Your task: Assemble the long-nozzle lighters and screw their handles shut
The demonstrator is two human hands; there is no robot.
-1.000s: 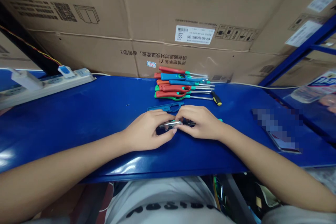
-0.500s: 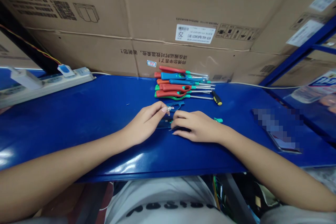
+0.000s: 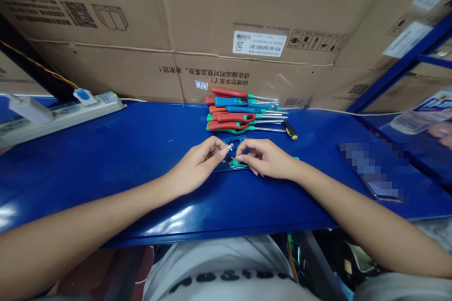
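Observation:
Between thumb and forefinger, my left hand (image 3: 203, 162) pinches a small clear and metallic part (image 3: 229, 147). My right hand (image 3: 270, 159) is beside it, its thumb and forefinger pressed together; whatever is between them is too small to name. Below the fingertips lie pieces of an opened lighter: a blue casing (image 3: 237, 140) and a green part (image 3: 237, 163) with a thin pale wire. Just behind is a stack of long-necked lighters (image 3: 233, 117) in red, blue, green and orange, their metal tubes pointing right.
A black and yellow screwdriver (image 3: 290, 130) lies right of the stack. A phone (image 3: 374, 174), partly pixelated, rests further right. A white power strip (image 3: 67, 116) runs along the left. Large cardboard boxes (image 3: 141, 66) stand behind the blue table (image 3: 106, 169).
My right hand has turned and lifted slightly, its fingertips now pinched near the left hand's part. More of the green piece shows. The whole view has shifted a little.

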